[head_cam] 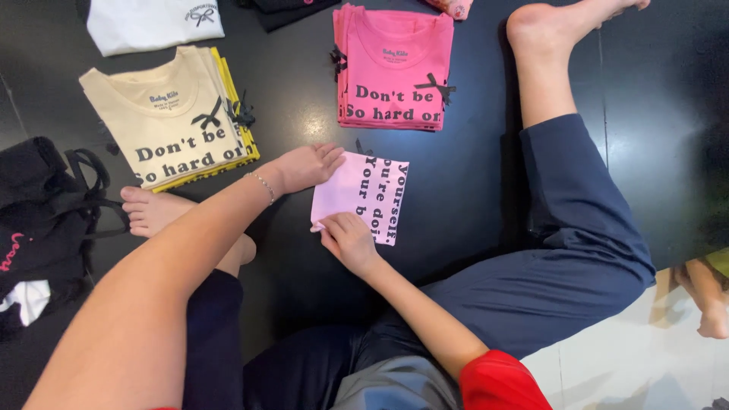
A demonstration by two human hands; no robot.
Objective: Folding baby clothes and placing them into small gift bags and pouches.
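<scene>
Black floor (pixel 304 266) lies under everything, glossy and dark, and you sit on it with your legs in navy trousers (pixel 577 228) spread to either side. Ahead to your left sits a stack of cream and yellow shirts (pixel 171 125) with dark lettering and small black bows; ahead to your right is a stack of hot pink shirts (pixel 391 68) of the same design. Between your legs, near both stacks, lies the folded pale pink shirt (pixel 361 196). Your left hand (pixel 307 165) rests flat on its upper left edge, fingers together. Your right hand (pixel 348 239) pinches its lower left corner between thumb and fingertips.
</scene>
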